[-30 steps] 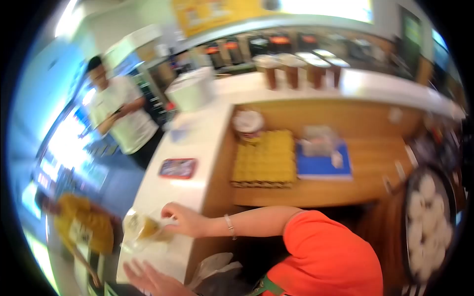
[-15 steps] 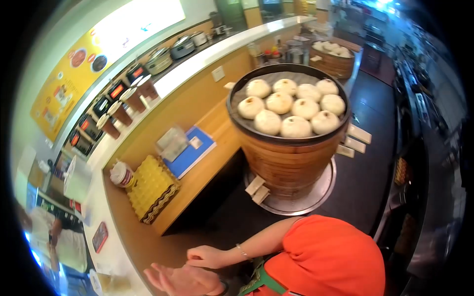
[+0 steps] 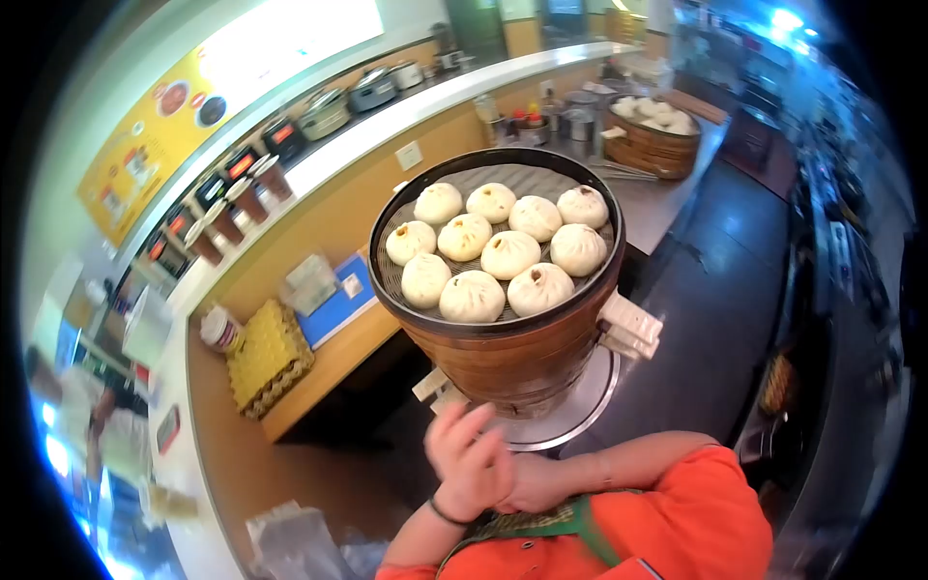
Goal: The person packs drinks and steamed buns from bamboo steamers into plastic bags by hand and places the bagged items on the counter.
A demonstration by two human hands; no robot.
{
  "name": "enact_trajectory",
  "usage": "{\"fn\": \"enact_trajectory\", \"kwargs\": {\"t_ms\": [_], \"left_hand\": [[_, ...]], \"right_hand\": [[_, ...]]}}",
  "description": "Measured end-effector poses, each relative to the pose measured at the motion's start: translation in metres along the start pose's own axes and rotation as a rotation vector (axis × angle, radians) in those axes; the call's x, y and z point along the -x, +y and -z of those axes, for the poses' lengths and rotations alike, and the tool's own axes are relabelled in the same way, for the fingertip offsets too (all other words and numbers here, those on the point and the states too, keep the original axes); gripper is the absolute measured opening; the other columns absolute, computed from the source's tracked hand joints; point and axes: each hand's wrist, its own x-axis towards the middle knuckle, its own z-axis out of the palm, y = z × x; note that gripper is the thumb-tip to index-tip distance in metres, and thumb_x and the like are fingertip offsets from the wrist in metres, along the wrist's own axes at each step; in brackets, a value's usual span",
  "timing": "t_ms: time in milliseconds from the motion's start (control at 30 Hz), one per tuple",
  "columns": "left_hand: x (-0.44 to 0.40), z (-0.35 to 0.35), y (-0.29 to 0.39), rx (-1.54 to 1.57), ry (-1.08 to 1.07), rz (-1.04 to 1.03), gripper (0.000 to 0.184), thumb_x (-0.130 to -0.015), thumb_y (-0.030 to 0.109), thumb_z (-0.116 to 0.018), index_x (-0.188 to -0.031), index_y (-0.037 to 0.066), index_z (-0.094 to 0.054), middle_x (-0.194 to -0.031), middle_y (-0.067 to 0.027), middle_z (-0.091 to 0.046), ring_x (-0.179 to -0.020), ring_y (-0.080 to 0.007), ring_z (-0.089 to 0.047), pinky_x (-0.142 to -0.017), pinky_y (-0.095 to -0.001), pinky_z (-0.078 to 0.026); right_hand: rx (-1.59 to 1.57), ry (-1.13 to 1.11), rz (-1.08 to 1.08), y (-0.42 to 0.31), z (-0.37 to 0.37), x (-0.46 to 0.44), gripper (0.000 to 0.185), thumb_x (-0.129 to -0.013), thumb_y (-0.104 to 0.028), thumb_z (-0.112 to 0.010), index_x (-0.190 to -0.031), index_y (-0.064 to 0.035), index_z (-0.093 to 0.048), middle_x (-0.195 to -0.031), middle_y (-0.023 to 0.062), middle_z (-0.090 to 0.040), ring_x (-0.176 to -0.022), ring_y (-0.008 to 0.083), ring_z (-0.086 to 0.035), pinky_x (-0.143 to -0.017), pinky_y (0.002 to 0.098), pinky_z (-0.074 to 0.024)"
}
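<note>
My left hand, with a dark band at the wrist, is raised in front of my orange shirt. Its fingers are spread and hold nothing. Behind it, my right hand overlaps or touches it near the wrist; the right fingers are hidden. Just beyond both hands stands a tall round bamboo steamer on a round metal base. Several pleated steamed buns sit on the lined top tier. Light-coloured handles jut from the steamer's sides, and neither hand visibly grips them.
Left of the steamer, a wooden counter bears a yellow egg tray and a blue folder. Brown cups line the white ledge. Another steamer of buns stands at the back right. Someone in white is at far left.
My hands have moved right and up, from beside the ledge to close to the steamer's front. The view has shifted, so the steamer appears lower and further left.
</note>
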Motion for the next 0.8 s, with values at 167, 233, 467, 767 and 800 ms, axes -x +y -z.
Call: {"fn": "enact_trajectory", "kwargs": {"t_ms": [167, 233, 467, 767, 800], "left_hand": [[-0.049, -0.111, 0.028, 0.099, -0.034, 0.127, 0.030, -0.069, 0.010, -0.058, -0.098, 0.001, -0.057, -0.106, -0.0144, -0.057, -0.104, -0.0354, -0.050, -0.092, -0.0451, -0.035], [-0.054, -0.138, 0.038, 0.087, -0.126, 0.077, 0.034, -0.072, 0.015, -0.057, -0.102, 0.000, -0.057, -0.110, -0.0161, -0.056, -0.104, -0.0355, -0.050, -0.095, -0.0453, -0.033], [-0.051, -0.223, 0.064, -0.122, -0.439, 0.194, 0.027, -0.069, 0.018, -0.061, -0.094, 0.008, -0.061, -0.103, -0.0065, -0.058, -0.103, -0.0254, -0.051, -0.088, -0.0406, -0.034], [-0.039, -0.240, 0.063, -0.120, -0.194, 0.225, 0.018, -0.071, 0.012, -0.058, -0.089, 0.010, -0.062, -0.098, -0.0060, -0.061, -0.098, -0.0223, -0.056, -0.088, -0.0388, -0.035], [-0.037, -0.242, 0.063, -0.095, -0.213, 0.273, 0.020, -0.072, 0.012, -0.057, -0.091, 0.009, -0.061, -0.102, -0.0068, -0.059, -0.099, -0.0234, -0.055, -0.090, -0.0398, -0.034]], "right_hand": [[-0.225, -0.151, 0.217, 0.007, 0.124, 0.146, 0.004, -0.074, -0.008, -0.051, -0.073, -0.0060, -0.054, -0.070, 0.0057, -0.053, -0.070, 0.0242, -0.053, -0.060, 0.0332, -0.0422], [-0.589, -0.154, 0.130, -0.002, 0.183, 0.197, 0.012, -0.081, -0.012, -0.052, -0.086, -0.0040, -0.059, -0.076, 0.0080, -0.055, -0.074, 0.0226, -0.055, -0.066, 0.0297, -0.0429], [-0.253, 0.939, -0.453, 0.158, 0.304, 0.287, 0.017, -0.079, -0.013, -0.059, -0.089, -0.0003, -0.058, -0.072, 0.0039, -0.058, -0.069, 0.0091, -0.054, -0.066, 0.0219, -0.0422], [-0.376, 0.118, -0.839, 0.306, 0.153, 0.313, 0.028, -0.084, -0.027, -0.049, -0.073, -0.0043, -0.061, -0.058, 0.0027, -0.056, -0.056, 0.0124, -0.054, -0.051, 0.0261, -0.0433], [-0.590, 0.054, -0.895, 0.308, 0.132, 0.319, 0.022, -0.084, -0.022, -0.050, -0.080, -0.0033, -0.061, -0.062, 0.0033, -0.057, -0.056, 0.0118, -0.053, -0.052, 0.0251, -0.0426]]}}
